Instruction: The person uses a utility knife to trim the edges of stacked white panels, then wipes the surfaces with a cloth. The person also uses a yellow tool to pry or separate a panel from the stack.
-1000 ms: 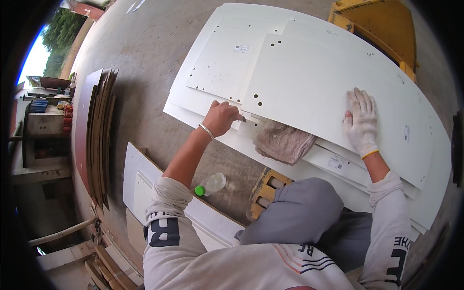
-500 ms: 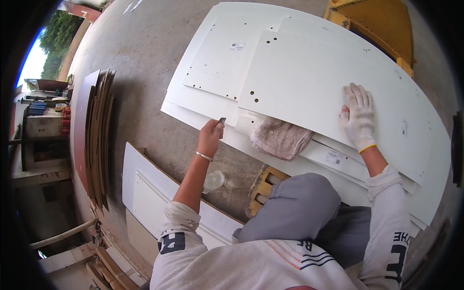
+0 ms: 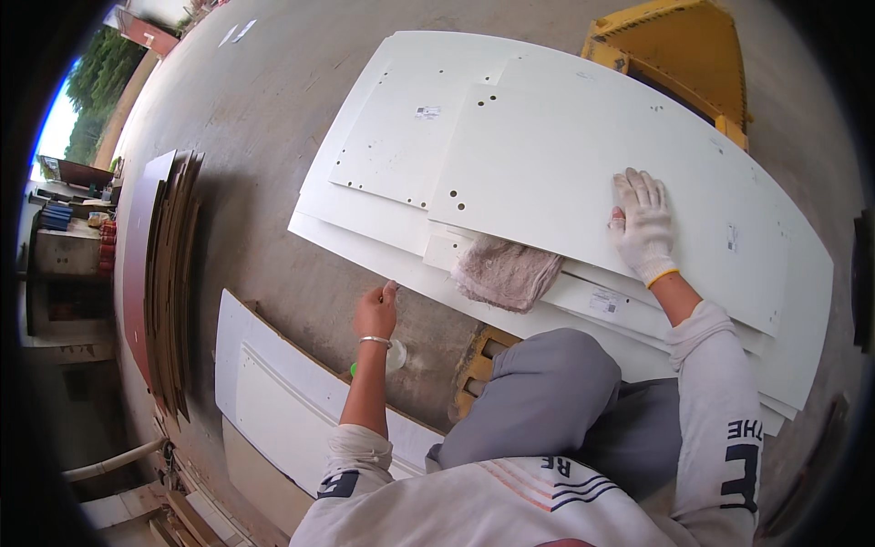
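Note:
My bare left hand, with a bracelet at the wrist, hovers just off the near left edge of the panel stack. Its fingers are closed; what they hold is hidden from view. My right hand, in a white knit glove with a yellow cuff, lies flat with fingers stretched on the top white panel. That panel has dark round holes and lies over several other white panels. A folded pinkish-brown cloth hangs over the near edge of the stack, between my two hands.
Below the left forearm lies another white panel. A clear plastic item and a bit of green sit beside my wrist. A yellow metal pallet frame shows near my knee, a yellow machine behind. Boards stand at left.
My left hand has drawn back toward me, and the small dark piece seen in its fingers no longer shows. The right hand stays flat on the panel. The whole view has shifted slightly.

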A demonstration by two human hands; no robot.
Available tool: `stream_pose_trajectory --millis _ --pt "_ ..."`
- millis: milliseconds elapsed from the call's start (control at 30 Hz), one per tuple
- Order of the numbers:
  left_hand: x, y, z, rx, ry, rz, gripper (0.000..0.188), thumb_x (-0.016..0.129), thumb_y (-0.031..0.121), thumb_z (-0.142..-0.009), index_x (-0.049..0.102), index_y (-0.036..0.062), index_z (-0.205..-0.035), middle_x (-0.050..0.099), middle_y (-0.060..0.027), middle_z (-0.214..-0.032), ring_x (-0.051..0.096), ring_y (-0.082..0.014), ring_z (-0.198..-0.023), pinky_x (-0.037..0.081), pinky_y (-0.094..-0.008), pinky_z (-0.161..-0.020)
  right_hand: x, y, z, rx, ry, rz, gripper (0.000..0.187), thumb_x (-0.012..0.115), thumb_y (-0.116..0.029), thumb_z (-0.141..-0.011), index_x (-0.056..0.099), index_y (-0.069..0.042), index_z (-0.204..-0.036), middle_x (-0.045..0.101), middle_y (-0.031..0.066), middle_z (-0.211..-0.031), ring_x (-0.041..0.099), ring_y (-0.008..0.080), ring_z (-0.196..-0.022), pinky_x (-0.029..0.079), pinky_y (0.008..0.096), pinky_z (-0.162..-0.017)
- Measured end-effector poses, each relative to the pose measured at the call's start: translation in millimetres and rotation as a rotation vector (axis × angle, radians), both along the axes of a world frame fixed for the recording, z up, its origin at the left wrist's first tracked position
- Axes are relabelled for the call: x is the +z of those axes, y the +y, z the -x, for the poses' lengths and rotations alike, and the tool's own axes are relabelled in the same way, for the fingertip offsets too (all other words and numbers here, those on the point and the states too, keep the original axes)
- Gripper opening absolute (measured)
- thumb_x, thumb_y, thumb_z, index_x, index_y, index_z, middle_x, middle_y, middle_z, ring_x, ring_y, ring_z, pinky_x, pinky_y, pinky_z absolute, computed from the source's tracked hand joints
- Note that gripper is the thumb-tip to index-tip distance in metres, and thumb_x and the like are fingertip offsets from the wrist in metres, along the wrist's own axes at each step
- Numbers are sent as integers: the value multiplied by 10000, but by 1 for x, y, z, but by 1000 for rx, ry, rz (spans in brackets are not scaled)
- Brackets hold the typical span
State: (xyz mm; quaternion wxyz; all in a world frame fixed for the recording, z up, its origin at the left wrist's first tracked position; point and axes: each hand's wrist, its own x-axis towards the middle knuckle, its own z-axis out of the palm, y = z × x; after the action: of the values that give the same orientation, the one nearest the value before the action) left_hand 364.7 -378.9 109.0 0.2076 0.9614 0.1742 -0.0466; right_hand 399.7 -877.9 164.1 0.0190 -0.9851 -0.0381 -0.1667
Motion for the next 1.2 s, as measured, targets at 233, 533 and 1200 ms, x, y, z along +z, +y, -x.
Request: stream_pose_trajectory --millis 233,533,1200 --pt "-6 -7 16 -20 -20 -49 475 776 478 -893 684 27 -775 676 -204 -747 627 -414 -678 484 -493 -626 7 3 1 -19 23 -41 545 603 -240 -900 571 -42 -1406 530 172 -1495 431 361 -1433 245 529 -1256" --pt "45 -56 2 85 -214 857 105 713 18 -944 636 1 -876 564 7 -711 553 -79 -685 452 -244 -592 23 8 0 -28 67 -122 547 636 -206 -863 572 -31 -1377 536 173 -1472 409 369 -1438 262 538 -1242" --pt "62 -396 -207 -996 -339 -162 541 521 338 -1065 466 81 -1538 457 -114 -1599 317 -315 -1540 230 -490 -1271 31 -79 30 -161 86 -1433 183 525 -90 -1052 648 12 -1141 672 42 -866 593 91 -752 521 270 -695"
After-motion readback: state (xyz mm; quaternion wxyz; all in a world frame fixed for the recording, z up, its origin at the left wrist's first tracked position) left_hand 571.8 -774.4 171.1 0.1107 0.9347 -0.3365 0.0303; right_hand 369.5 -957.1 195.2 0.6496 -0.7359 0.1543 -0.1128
